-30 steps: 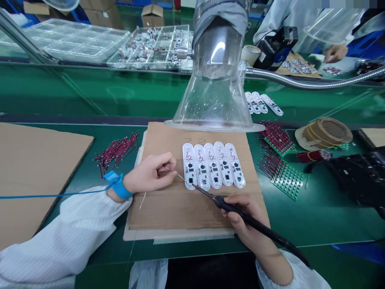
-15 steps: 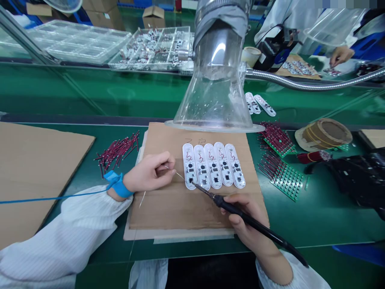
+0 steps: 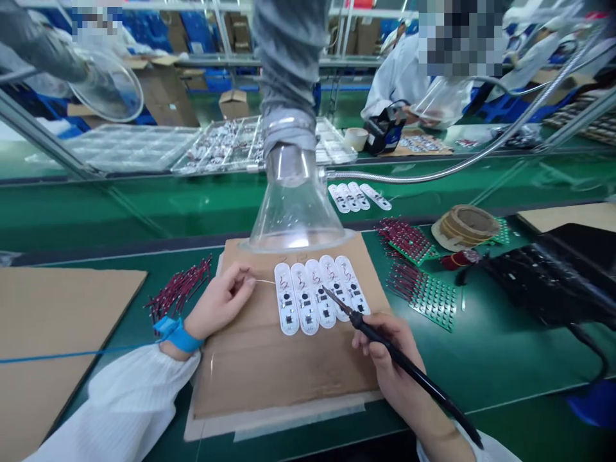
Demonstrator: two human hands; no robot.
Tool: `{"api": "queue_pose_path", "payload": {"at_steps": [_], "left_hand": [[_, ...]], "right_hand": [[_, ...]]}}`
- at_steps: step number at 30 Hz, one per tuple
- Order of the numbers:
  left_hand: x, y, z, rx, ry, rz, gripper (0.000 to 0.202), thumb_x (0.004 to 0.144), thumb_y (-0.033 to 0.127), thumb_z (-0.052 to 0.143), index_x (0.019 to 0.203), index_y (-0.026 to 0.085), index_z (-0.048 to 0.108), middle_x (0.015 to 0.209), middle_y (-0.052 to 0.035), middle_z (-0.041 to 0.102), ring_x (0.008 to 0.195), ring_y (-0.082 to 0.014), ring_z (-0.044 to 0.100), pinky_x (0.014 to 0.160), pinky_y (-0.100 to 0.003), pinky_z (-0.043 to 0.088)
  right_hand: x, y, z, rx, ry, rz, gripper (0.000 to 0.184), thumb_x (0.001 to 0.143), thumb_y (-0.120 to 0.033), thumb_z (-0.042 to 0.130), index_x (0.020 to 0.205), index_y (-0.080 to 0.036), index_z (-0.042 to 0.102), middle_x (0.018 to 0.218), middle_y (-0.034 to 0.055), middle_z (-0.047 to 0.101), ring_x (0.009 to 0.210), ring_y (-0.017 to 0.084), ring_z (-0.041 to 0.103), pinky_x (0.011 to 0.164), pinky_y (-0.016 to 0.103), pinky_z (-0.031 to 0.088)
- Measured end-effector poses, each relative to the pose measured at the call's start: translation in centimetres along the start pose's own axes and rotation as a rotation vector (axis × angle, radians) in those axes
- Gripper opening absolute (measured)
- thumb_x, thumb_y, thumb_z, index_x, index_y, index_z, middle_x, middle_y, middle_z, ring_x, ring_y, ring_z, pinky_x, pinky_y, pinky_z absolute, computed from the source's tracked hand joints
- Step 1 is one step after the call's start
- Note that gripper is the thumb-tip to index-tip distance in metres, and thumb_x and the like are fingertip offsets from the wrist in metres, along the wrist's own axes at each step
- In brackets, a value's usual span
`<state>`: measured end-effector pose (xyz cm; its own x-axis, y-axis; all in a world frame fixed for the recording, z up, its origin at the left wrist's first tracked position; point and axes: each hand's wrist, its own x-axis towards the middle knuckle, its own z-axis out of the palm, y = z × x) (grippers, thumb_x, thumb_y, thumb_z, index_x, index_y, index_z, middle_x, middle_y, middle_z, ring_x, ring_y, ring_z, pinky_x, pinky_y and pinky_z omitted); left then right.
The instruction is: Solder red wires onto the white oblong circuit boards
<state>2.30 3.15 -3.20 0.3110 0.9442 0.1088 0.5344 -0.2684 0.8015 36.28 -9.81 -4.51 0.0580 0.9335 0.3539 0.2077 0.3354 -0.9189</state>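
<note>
My left hand [image 3: 224,300], with a blue wrist strap [image 3: 177,333], pinches a thin solder wire [image 3: 264,281] whose end points toward the leftmost white circuit board [image 3: 287,300]. Several such long rounded boards lie side by side on a cardboard sheet [image 3: 269,378], each with small black parts and red wires. In my right hand [image 3: 392,350] is a black soldering iron [image 3: 409,367], held like a pen. Its tip is over the middle board [image 3: 321,294]; whether it touches, I cannot tell.
A clear fume hood [image 3: 298,212] hangs just beyond the boards. Dark red wires [image 3: 178,289] lie left. Green boards [image 3: 433,301], a tape roll [image 3: 464,228] and a black case [image 3: 568,269] stand right. More white boards [image 3: 378,197] lie behind. A co-worker [image 3: 399,77] sits opposite.
The camera view has tilted up. The iron's tip has left the lower part of the leftmost board and moved right to the middle one. My left hand has drawn the wire up the boards.
</note>
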Motion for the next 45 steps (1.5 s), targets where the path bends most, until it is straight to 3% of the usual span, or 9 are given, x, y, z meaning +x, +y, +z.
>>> {"api": "queue_pose_path", "payload": {"at_steps": [6,10,16,25,29,32,36,41,45], "left_hand": [[0.6,1.5,0.7,0.061,-0.169,0.056,0.035,0.113,0.044,0.047,0.106,0.024,0.074,0.100,-0.0055,0.087,0.098,-0.0238,0.081,0.095,-0.034,0.061],[0.8,2.2,1.8,0.078,-0.185,0.045,0.036,0.114,0.043,0.046,0.104,0.025,0.076,0.103,-0.0061,0.087,0.099,-0.0250,0.081,0.095,-0.035,0.062],[0.6,1.9,1.7,0.066,-0.053,-0.038,0.036,0.113,0.046,0.049,0.103,0.022,0.074,0.102,-0.0082,0.086,0.101,-0.0257,0.080,0.096,-0.035,0.061],[0.8,1.2,2.0,0.136,0.058,-0.073,0.040,0.110,0.052,0.046,0.096,0.023,0.069,0.088,-0.0058,0.081,0.091,-0.0251,0.076,0.091,-0.034,0.058],[-1.8,0.4,0.5,0.400,0.278,-0.249,0.047,0.106,0.059,0.040,0.087,0.024,0.064,0.087,-0.0086,0.079,0.085,-0.0279,0.074,0.081,-0.035,0.055],[-5.5,0.2,0.2,0.522,0.326,-0.402,0.045,0.105,0.054,0.034,0.089,0.024,0.064,0.099,-0.0142,0.081,0.096,-0.0338,0.076,0.086,-0.040,0.055],[-7.9,0.8,0.9,0.439,0.317,-0.552,0.042,0.105,0.046,0.030,0.098,0.023,0.066,0.111,-0.0173,0.081,0.111,-0.0359,0.077,0.095,-0.042,0.056],[-5.9,0.5,0.2,0.290,0.325,-0.659,0.034,0.101,0.037,0.042,0.076,0.023,0.062,0.088,-0.0163,0.079,0.095,-0.0346,0.079,0.081,-0.038,0.057],[-4.5,0.1,-0.6,0.185,0.322,-0.685,0.035,0.097,0.040,0.054,0.067,0.023,0.059,0.076,-0.0156,0.075,0.083,-0.0357,0.078,0.070,-0.038,0.055]], "right_hand": [[2.0,0.9,-4.2,-0.282,0.105,-0.121,0.020,0.116,-0.042,0.058,0.112,-0.029,0.073,0.087,0.0005,0.075,0.076,0.018,0.074,0.070,0.029,0.059],[2.5,2.4,-4.0,-0.432,0.124,-0.109,0.013,0.112,-0.035,0.061,0.115,-0.028,0.071,0.101,0.0043,0.074,0.087,0.021,0.076,0.078,0.032,0.062],[2.5,2.4,-2.9,-0.504,0.013,-0.105,0.018,0.110,-0.024,0.060,0.126,-0.027,0.066,0.110,0.0066,0.069,0.088,0.021,0.076,0.080,0.034,0.064],[2.2,2.4,-3.2,-0.568,-0.076,-0.153,0.024,0.112,-0.022,0.054,0.135,-0.028,0.058,0.120,0.0096,0.069,0.100,0.027,0.075,0.090,0.043,0.064],[1.4,2.6,-3.5,-0.570,-0.020,-0.157,0.030,0.111,-0.022,0.055,0.140,-0.027,0.058,0.125,0.0118,0.068,0.116,0.031,0.072,0.100,0.049,0.063],[0.5,3.1,-3.8,-0.593,-0.026,-0.185,0.038,0.109,-0.021,0.055,0.146,-0.029,0.058,0.135,0.0137,0.065,0.125,0.033,0.071,0.104,0.051,0.063],[0.2,4.0,-4.2,-0.489,-0.008,-0.198,0.033,0.107,-0.025,0.057,0.141,-0.028,0.059,0.132,0.0123,0.065,0.118,0.030,0.073,0.102,0.049,0.063],[1.0,5.6,-5.0,-0.203,0.120,-0.111,0.027,0.106,-0.040,0.064,0.130,-0.027,0.060,0.120,0.0095,0.071,0.116,0.028,0.073,0.111,0.054,0.058],[1.1,6.1,-5.3,0.055,0.198,0.018,0.043,0.098,-0.055,0.076,0.127,-0.027,0.061,0.118,0.0076,0.072,0.113,0.027,0.076,0.109,0.052,0.061]]}}
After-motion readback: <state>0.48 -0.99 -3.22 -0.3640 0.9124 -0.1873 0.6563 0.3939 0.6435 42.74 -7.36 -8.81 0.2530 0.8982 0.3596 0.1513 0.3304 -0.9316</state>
